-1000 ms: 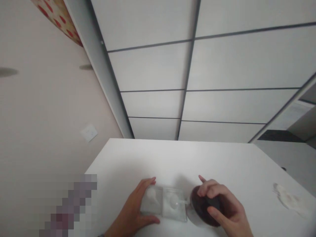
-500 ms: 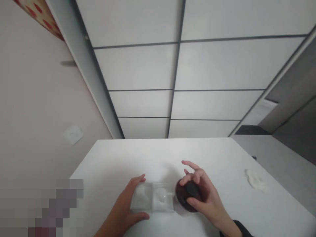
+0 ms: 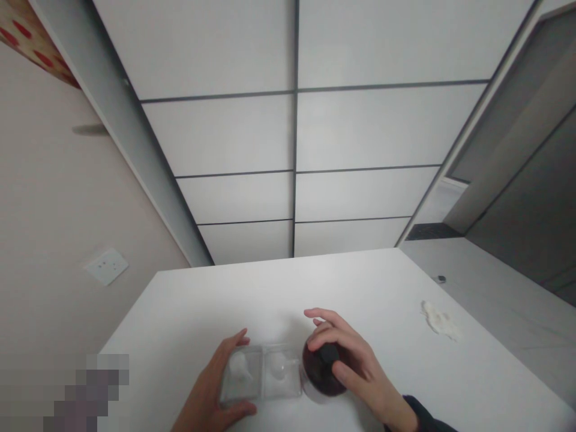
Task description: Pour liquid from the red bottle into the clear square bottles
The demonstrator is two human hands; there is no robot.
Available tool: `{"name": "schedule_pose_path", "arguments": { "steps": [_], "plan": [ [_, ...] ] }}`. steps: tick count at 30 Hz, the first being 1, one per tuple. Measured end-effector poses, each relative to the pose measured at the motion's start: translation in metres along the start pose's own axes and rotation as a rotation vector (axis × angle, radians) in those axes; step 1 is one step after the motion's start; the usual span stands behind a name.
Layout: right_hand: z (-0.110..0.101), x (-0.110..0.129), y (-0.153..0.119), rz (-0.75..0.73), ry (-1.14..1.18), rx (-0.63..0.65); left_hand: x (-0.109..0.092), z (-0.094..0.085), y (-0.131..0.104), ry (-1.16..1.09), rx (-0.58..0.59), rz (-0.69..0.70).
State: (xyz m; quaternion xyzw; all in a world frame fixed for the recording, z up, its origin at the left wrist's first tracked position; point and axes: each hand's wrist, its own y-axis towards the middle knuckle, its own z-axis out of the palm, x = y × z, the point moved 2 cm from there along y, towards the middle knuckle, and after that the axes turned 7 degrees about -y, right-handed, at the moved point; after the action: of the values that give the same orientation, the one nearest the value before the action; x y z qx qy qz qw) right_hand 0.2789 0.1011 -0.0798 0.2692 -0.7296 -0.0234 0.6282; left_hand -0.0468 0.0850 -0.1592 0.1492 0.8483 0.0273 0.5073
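Clear plastic, or maybe glass, for the two-compartment box (image 3: 261, 373) on the white tabletop (image 3: 270, 288), with a pale roundish blob (image 3: 279, 365) in each compartment, too blurry to name. Biggest change over the last second: spare fingers of the right hand (image 3: 360, 366), more bunched over the jar (image 3: 320, 379) at first, now fanned out past its far side. Otherwise mostly a swing of the camera, with box and jar in the same side-by-side spot. Meaning, at a guess: lighter touch up top, no sign of anything opened or parted, dark reddish lid (image 3: 315, 366) on.

As for the hands: right one half closed, thumb at the black knob (image 3: 330, 353) and forefinger across the lid, so looks like a loose pinch from above. Left hand (image 3: 215, 381) in a wide C around the box's left end, fingers at the far edge, thumb along the near one. Looks like a hold, but can't tell how firm.

Positions, then: box between both hands, left half tucked into the left palm, right end just beside the jar. Touching or not? Can't tell. Jar directly under the right hand, apparently upright. Off toward the tabletop's right edge, well apart: some crumpled-looking whitish scrap (image 3: 438, 321).
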Motion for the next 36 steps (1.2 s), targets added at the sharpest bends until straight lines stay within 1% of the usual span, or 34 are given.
{"name": "schedule_pose_path", "arguments": {
  "steps": [3,6,10,14,17,20,22,24,27,29,31,33,35,36],
  "plan": [
    [0.002,0.002,0.0,-0.028,0.038,-0.012,0.003,0.001,-0.002,0.031,-0.011,0.024],
    [0.006,0.001,0.003,-0.057,0.049,-0.042,0.005,0.002,-0.002,0.047,-0.008,0.006],
    [0.011,-0.004,0.005,-0.101,0.04,-0.086,-0.002,0.001,0.001,0.03,-0.003,-0.011],
    [0.007,-0.01,0.006,-0.126,0.025,-0.107,-0.011,0.0,0.005,-0.008,0.009,0.025],
    [0.001,-0.015,0.007,-0.128,-0.003,-0.083,-0.014,0.002,0.007,-0.009,0.021,0.079],
    [-0.002,-0.018,0.009,-0.118,-0.025,-0.057,-0.016,0.004,0.008,0.011,-0.015,0.152],
    [-0.002,-0.019,0.011,-0.117,-0.033,-0.053,-0.022,0.003,0.009,0.02,-0.04,0.183],
    [-0.002,-0.019,0.013,-0.121,-0.05,-0.048,-0.033,0.001,0.01,0.034,-0.052,0.217],
    [-0.003,-0.015,0.014,-0.139,-0.102,-0.029,-0.06,-0.004,0.01,0.064,-0.048,0.27],
    [-0.009,-0.01,0.012,-0.165,-0.151,-0.023,-0.082,-0.009,0.012,0.079,-0.051,0.31],
    [-0.022,-0.003,0.012,-0.189,-0.209,-0.058,-0.106,-0.017,0.019,0.092,-0.069,0.351],
    [-0.04,0.006,0.019,-0.194,-0.285,-0.14,-0.13,-0.031,0.035,0.109,-0.106,0.38],
    [-0.061,0.017,0.034,-0.174,-0.385,-0.223,-0.153,-0.05,0.06,0.14,-0.144,0.386],
    [-0.07,0.023,0.045,-0.156,-0.442,-0.244,-0.164,-0.06,0.075,0.163,-0.164,0.379]
  ]
}}
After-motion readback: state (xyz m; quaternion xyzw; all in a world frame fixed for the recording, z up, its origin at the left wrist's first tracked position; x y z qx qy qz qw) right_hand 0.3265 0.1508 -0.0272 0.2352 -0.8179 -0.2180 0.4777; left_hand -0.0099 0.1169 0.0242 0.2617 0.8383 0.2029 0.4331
